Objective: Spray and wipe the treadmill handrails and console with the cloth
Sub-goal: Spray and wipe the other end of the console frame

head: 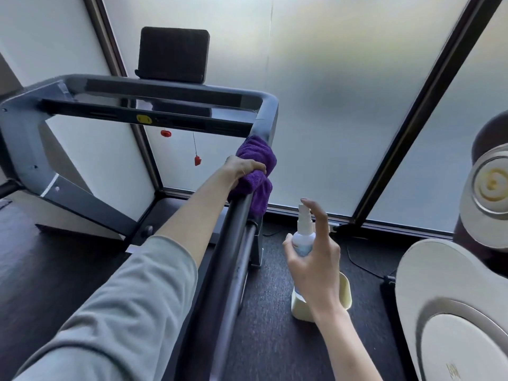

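Left hand [245, 169]: you grip the purple cloth [257, 166], fingers curled over it, pressing it around the right handrail [233, 237] just below the console [154, 101] corner.
Right hand [316, 259]: you hold the spray bottle [303, 237], forefinger raised above its nozzle, right of the rail.
Floor: a cream bin [345, 294] sits under that hand.
Console: a dark tablet [173, 55] stands on top.

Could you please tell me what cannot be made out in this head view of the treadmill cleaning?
- Spray bottle label: too small and partly covered by the right hand.
- Rail under the purple cloth: hidden by the cloth and the left hand.
- Cream container contents: blocked by the right hand.
- Console display: dark, blurred by reflections.
- Treadmill belt: hidden by the left sleeve.
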